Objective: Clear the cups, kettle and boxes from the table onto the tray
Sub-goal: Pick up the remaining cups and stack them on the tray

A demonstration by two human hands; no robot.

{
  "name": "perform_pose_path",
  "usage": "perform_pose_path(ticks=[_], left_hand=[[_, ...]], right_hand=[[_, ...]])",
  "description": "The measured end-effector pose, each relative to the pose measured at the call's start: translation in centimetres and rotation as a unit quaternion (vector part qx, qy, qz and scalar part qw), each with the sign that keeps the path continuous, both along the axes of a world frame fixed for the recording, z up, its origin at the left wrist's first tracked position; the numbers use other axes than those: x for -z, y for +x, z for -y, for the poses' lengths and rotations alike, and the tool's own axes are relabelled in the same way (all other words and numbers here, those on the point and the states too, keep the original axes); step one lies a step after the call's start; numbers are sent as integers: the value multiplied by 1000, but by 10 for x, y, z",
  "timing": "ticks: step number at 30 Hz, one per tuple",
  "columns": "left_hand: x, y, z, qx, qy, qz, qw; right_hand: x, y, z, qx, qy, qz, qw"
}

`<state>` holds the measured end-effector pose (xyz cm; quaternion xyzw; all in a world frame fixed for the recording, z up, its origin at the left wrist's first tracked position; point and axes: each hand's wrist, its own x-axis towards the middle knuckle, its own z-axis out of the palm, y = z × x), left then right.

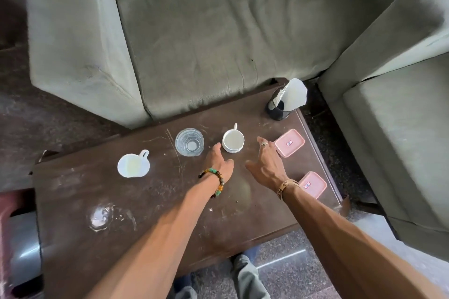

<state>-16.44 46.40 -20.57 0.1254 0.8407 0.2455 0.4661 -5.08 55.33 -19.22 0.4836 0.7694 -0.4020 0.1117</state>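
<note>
A white cup (pixel 233 141) with its handle pointing away stands near the middle of the dark brown table (pixel 150 204). My left hand (pixel 220 160) reaches out with straight fingers just left of that cup, holding nothing. My right hand (pixel 263 161) stretches open to the cup's right, fingertips close to a pink lidded box (pixel 289 142). A second pink box (pixel 313 185) lies by my right wrist. A clear glass (pixel 189 142) stands left of the cup, and a white jug-like kettle (pixel 133 165) farther left. A grey tray (pixel 23 247) shows at the lower left edge.
A black holder with white paper napkins (pixel 284 101) stands at the table's far right corner. Grey-green sofas (pixel 206 39) close in behind and to the right (pixel 398 128). A wet patch (pixel 102 217) marks the near left of the table. My legs show below the table edge.
</note>
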Motion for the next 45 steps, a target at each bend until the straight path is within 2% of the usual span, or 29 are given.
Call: perform_pose_path(ticks=[6,11,15,19,23,27,31,34,36,41,45], left_hand=[[31,-2,-13,-19,-17,-9,1000],[44,-4,-20,-47,25,-19,998],[50,-6,-22,-81,42,-26,995],[37,-4,-15,-58,38,-12,997],[-3,6,-5,-58,64,1,996],[-60,9,0,-118,134,32,983],[-132,-15,18,-163,167,3,972],[-187,-41,44,-214,223,-25,951],[-222,-58,73,-232,255,-61,937],[-277,-83,177,-288,264,-116,913],[-293,-90,280,-387,306,-38,869]], right_hand=[[42,-27,-15,-13,-28,-17,999],[58,-38,-24,-3,-45,-48,998],[64,-42,-20,27,-59,-76,995],[53,-34,-9,67,-67,-99,990],[13,-19,1,66,-58,-126,988],[-49,-18,4,51,-48,-138,988],[-130,-47,10,6,-37,-155,987],[-185,-81,28,-56,-19,-176,983],[-219,-103,51,-95,2,-193,977],[-271,-144,143,-177,20,-221,959],[-276,-163,240,-243,15,-210,947]])
